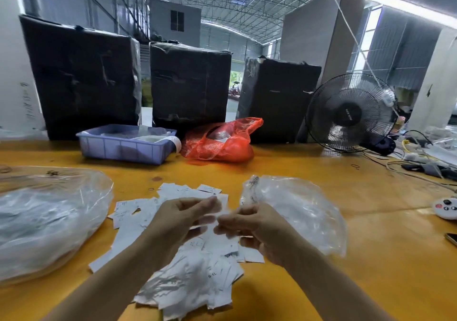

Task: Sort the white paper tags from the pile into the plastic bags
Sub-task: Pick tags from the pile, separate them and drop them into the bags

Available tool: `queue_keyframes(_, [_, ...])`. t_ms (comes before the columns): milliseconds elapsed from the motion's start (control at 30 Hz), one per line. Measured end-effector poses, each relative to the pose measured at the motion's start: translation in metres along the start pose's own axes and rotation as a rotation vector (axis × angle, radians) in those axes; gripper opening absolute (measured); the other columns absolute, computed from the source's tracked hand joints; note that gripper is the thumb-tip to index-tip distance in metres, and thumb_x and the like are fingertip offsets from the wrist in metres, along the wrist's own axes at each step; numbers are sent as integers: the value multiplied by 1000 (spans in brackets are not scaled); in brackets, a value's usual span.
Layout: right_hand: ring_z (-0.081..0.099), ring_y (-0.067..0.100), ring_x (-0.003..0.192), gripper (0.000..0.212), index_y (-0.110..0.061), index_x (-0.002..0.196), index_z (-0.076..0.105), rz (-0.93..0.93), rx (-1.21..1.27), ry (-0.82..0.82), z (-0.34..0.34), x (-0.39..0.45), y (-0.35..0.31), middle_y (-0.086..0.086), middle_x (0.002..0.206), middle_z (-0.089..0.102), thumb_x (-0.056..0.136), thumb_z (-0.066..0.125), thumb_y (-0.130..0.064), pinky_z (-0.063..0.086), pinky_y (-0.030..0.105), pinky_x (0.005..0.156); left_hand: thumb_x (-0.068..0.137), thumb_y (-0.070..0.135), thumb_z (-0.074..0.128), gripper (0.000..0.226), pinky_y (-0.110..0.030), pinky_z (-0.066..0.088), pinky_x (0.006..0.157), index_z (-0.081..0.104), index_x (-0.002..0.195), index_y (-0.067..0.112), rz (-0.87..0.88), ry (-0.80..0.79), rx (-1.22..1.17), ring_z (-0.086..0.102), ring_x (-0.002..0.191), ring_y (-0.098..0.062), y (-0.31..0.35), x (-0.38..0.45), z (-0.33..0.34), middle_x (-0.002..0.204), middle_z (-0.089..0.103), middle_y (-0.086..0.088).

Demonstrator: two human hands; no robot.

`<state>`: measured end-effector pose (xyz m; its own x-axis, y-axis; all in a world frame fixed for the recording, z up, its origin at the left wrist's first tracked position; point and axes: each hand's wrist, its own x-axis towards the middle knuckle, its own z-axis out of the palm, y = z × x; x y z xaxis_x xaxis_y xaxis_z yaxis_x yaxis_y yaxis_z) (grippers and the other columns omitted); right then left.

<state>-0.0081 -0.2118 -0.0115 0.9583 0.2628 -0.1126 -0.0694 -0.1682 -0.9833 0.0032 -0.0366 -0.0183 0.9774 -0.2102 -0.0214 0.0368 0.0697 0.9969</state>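
Hands, left [184,218] and right [257,226], are meeting at frame centre over the tags [197,268], curled fingers pinching something blurred between them. Bags are lying at left [47,221] and right [304,209]; bin [123,146] is sitting beyond.

A yellow-orange table [371,259] fills the foreground. At its far edge stand three large black-wrapped boxes — one at left [81,78], one in the middle [189,83], one at right [278,98]. Before them sits a lavender plastic bin [123,147], and just beside it to the right a red plastic bag [222,142]. A black electric fan [351,113] leans at the far right, with tangled cables [420,165] near it. A white remote [446,208] and the corner of a phone [451,239] lie at the right edge.
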Motion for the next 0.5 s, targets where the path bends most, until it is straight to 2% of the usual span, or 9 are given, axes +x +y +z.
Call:
queue_keyframes(67, [61, 5, 68, 12, -23, 65, 74, 14, -20, -19, 5, 2, 2, 1, 85, 75, 74, 76, -30, 38, 30, 73, 62, 36, 72, 32, -25, 48, 71, 76, 82, 12, -11, 71, -32, 69, 85, -12, -1, 1, -4, 88, 75, 1])
queue_keyframes(167, [63, 6, 72, 8, -20, 79, 72, 5, -56, -55, 9, 2, 2, 2, 86, 75, 76, 76, -26, 39, 31, 74, 57, 30, 74, 23, -22, 47, 64, 77, 69, 10, -12, 142, -39, 63, 71, -12, -2, 3, -9, 77, 75, -4])
queue_keyframes(300, [67, 6, 79, 46, -21, 101, 66, -21, -99, -82, 12, 5, -2, 0, 94, 75, 61, 78, -42, 42, 28, 76, 52, 27, 78, 21, -19, 42, 56, 75, 64, 9, -15, 189, -68, 56, 58, -9, -5, 7, -13, 60, 68, -2])
queue_keyframes(367, [68, 6, 82, 53, -22, 104, 66, -34, -109, -76, 13, 10, -4, -2, 96, 74, 58, 76, -45, 42, 28, 75, 47, 30, 81, 25, -19, 41, 55, 75, 61, 11, -22, 173, -30, 54, 53, -7, -6, 8, -17, 56, 64, 0])
queue_keyframes(433, [67, 6, 87, 49, -23, 105, 67, -52, -138, -65, 14, 15, -6, -4, 99, 73, 61, 77, -41, 42, 28, 75, 41, 36, 82, 31, -19, 38, 51, 75, 59, 11, -35, 126, 20, 51, 49, -7, -7, 8, -20, 53, 61, -1])
queue_keyframes(500, [65, 8, 82, 34, -23, 100, 70, -88, -179, -67, 17, 18, -8, -3, 97, 72, 68, 79, -30, 42, 25, 71, 39, 40, 82, 34, -21, 35, 50, 74, 56, 11, -50, 85, 50, 45, 47, -11, -9, 9, -23, 50, 57, -3])
